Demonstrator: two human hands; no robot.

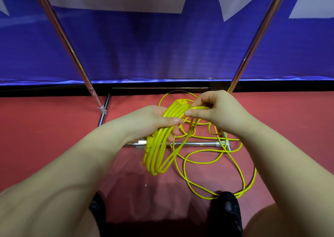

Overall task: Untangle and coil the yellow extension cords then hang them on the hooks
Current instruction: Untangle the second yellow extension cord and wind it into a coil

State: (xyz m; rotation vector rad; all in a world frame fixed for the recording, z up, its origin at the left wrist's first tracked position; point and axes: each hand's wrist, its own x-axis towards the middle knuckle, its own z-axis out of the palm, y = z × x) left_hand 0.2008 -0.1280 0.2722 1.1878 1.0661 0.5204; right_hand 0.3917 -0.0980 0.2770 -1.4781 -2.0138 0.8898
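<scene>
Now the left hand (153,121) grips the coiled yellow cord (157,151) while the right hand (216,108) pinches a strand.

This looks like a big hall for shows or sports, not a home. The floor (45,137) is red and smooth, like a mat or a thin carpet. At the back hangs a wide blue banner (162,52) with big white shapes on it, the kind put up at an event. In front of it stands a shiny metal rack (72,52) with slanted poles and a bar low on the floor.
</scene>
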